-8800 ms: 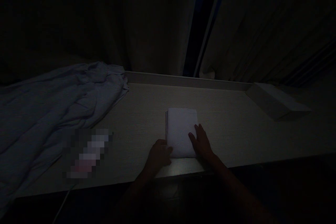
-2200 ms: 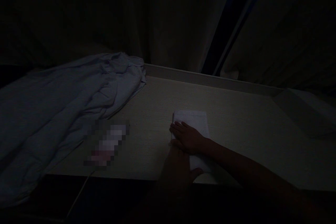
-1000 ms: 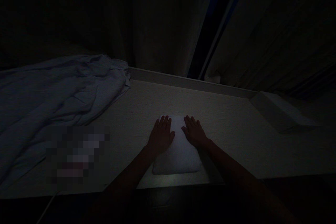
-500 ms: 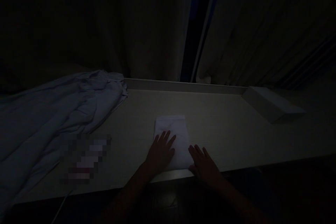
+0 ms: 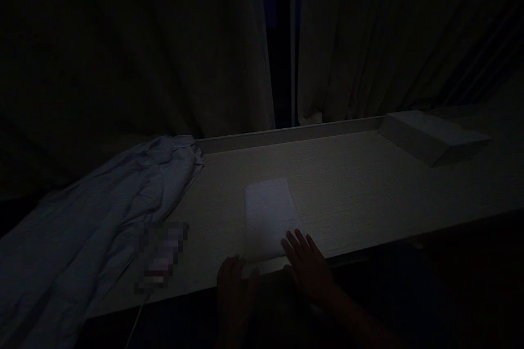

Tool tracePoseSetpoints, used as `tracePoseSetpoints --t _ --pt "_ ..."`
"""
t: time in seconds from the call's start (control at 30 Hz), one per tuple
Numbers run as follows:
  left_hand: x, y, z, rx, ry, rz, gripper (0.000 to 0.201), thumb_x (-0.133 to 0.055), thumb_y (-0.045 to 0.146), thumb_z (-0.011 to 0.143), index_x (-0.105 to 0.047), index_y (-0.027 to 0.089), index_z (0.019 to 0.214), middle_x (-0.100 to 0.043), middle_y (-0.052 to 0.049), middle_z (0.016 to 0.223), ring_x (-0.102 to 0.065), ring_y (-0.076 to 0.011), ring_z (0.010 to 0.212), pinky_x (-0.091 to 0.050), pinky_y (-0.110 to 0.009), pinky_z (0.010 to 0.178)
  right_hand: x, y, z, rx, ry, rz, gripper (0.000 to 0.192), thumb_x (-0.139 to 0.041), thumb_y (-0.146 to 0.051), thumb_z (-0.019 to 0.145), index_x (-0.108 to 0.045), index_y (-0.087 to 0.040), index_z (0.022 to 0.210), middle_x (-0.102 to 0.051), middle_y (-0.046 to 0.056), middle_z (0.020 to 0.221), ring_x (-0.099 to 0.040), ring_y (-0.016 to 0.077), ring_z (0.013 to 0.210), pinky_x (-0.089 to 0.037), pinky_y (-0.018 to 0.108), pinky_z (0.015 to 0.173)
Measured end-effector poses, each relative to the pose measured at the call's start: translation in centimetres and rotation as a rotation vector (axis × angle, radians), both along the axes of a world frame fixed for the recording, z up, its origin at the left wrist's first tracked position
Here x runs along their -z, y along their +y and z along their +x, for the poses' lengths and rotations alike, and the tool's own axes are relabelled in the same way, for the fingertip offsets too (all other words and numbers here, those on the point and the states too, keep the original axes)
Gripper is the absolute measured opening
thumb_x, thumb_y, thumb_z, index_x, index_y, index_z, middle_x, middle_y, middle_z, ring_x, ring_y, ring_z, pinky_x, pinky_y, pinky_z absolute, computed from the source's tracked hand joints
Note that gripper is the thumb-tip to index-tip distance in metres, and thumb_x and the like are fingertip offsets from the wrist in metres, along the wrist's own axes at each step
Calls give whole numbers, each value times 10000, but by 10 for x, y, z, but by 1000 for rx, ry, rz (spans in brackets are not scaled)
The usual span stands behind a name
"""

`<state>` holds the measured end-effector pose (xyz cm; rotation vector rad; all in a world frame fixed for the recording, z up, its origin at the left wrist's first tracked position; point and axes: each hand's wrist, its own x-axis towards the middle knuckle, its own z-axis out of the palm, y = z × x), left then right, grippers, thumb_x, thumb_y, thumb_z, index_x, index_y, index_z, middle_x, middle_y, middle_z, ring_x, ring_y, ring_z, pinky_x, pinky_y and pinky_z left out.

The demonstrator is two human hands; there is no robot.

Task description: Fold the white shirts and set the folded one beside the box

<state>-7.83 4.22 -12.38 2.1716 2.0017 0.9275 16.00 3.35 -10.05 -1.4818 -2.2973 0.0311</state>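
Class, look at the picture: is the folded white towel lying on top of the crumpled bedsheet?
No. The folded white towel lies flat on the bare table, apart from the crumpled bedsheet to its left.

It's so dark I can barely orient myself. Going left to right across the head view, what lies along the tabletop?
Crumpled bluish cloth → blurred small item → left hand → folded white towel → right hand → pale flat box at the far right.
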Motion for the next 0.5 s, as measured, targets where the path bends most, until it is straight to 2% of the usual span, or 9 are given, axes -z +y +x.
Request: tracePoseSetpoints --t 0.07,0.13,0.27,0.37,0.5 --pt "-3 3 -4 -9 -19 -25 400 -504 460 872 -622 167 1117 -589 -137 1180 -508 -299 1179 -432 -467 1002 1 0 2 0 23 3 662 -482 -337 937 -207 -249 1532 -204 71 1574 -141 298 1457 -268 583 1142" --pt "-8 10 -2 -55 -45 -50 392 -515 463 860 -646 162 1074 -607 -123 1100 -540 -284 1085 -449 -439 957 0 0 4 -7 39 -5 644 -455 -362 951 -202 -254 1534 -199 64 1575 -147 290 1457 -266 573 1147" --pt "-16 17 10 -123 -100 -103 407 -554 490 830 -643 148 1033 -637 -104 975 -553 -280 984 -459 -422 879 -2 0 4 -3 65 -12 633 -438 -402 962 -199 -271 1533 -210 56 1573 -167 288 1454 -267 567 1148" --pt "-19 16 17 -181 -122 -114 393 -565 534 814 -640 164 922 -649 -94 896 -561 -285 936 -451 -424 840 -3 0 3 7 73 -5 620 -428 -395 969 -207 -258 1532 -209 65 1573 -168 284 1454 -258 558 1152" --pt "-19 17 15 -239 -187 -162 430 -581 615 771 -638 189 790 -660 -90 859 -578 -288 907 -452 -421 818 0 0 4 8 70 3 626 -432 -386 968 -201 -250 1533 -199 69 1576 -158 280 1457 -249 550 1155"
